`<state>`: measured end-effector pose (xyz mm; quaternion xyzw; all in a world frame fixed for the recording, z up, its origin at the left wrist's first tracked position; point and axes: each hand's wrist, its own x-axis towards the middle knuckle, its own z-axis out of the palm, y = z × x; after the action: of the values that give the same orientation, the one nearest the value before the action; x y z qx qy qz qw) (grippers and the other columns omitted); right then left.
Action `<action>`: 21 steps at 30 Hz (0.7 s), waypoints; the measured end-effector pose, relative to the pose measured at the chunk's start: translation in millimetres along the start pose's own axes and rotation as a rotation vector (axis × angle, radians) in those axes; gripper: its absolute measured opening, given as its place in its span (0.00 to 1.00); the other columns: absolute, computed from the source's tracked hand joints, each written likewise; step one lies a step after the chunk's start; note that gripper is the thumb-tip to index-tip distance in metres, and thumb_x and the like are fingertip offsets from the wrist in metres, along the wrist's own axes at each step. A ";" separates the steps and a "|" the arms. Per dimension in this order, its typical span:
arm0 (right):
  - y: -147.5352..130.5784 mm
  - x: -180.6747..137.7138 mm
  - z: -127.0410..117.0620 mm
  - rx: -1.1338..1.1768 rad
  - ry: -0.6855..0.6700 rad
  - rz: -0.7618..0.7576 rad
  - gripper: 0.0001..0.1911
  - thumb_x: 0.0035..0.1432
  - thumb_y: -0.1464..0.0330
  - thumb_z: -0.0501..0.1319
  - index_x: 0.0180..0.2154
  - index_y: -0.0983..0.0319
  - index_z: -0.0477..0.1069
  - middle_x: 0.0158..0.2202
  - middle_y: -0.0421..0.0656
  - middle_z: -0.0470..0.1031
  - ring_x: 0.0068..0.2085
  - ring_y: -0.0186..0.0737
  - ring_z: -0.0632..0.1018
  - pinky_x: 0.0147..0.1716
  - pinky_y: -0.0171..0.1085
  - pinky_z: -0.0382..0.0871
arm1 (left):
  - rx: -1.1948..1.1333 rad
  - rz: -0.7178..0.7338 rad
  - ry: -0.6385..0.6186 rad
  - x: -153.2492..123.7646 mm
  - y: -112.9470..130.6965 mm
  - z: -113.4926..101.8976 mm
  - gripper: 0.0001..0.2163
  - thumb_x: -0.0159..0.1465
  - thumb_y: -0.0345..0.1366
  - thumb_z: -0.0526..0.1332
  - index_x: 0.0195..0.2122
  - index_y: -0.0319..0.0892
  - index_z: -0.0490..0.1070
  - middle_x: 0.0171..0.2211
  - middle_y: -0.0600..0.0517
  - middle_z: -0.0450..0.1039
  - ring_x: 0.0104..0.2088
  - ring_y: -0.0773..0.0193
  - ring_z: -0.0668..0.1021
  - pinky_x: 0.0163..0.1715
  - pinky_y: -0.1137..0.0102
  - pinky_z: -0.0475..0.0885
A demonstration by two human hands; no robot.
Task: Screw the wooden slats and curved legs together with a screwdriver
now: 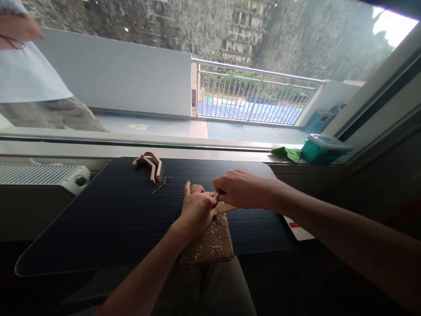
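Note:
My left hand is curled around a small wooden piece that rests on a stained cardboard sheet at the near edge of the dark ribbed table. Only a light tip of the wood shows past the fingers. My right hand meets it from the right, fingers pinched on a thin dark tool whose tip touches the wood. What kind of tool it is I cannot make out.
Curved wooden parts and several thin metal pins lie at the table's far side. A teal box and green cloth sit on the windowsill. A person stands at far left. A white radiator is at left.

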<state>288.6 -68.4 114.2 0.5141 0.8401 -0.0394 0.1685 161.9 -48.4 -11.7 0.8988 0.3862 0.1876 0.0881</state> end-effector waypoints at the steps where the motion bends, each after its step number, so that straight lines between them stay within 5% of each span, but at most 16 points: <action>1: -0.6 1.1 1.5 0.006 0.015 0.003 0.11 0.56 0.69 0.53 0.35 0.64 0.74 0.32 0.47 0.77 0.33 0.38 0.75 0.26 0.34 0.57 | 0.001 0.000 0.008 -0.1 0.2 0.3 0.08 0.57 0.32 0.59 0.22 0.45 0.73 0.28 0.53 0.74 0.40 0.58 0.68 0.57 0.41 0.43; 7: 3.0 0.5 9.5 0.040 0.083 0.028 0.15 0.57 0.66 0.51 0.35 0.65 0.75 0.31 0.48 0.77 0.32 0.38 0.74 0.27 0.34 0.57 | -0.020 0.024 -0.036 -1.2 -2.3 -4.1 0.07 0.56 0.29 0.58 0.23 0.44 0.73 0.30 0.52 0.72 0.42 0.57 0.68 0.56 0.41 0.45; 11: 6.7 -4.6 11.1 0.082 0.084 0.027 0.14 0.57 0.66 0.52 0.34 0.64 0.75 0.30 0.46 0.77 0.31 0.36 0.73 0.27 0.34 0.56 | -0.111 0.075 -0.033 -5.4 -11.2 -13.9 0.10 0.57 0.29 0.57 0.37 0.46 0.74 0.39 0.51 0.70 0.47 0.58 0.68 0.57 0.48 0.50; 21: 6.3 -6.6 13.2 0.165 0.109 0.033 0.13 0.56 0.65 0.52 0.32 0.62 0.73 0.27 0.42 0.74 0.27 0.32 0.68 0.26 0.32 0.55 | -0.138 -0.146 0.212 -48.5 -20.3 -22.3 0.18 0.58 0.30 0.58 0.51 0.45 0.67 0.50 0.48 0.66 0.52 0.56 0.67 0.52 0.60 0.63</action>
<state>300.0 -74.2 104.6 0.5414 0.8333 -0.0776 0.0805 108.8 -69.5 -10.5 0.8354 0.4437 0.3006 0.1218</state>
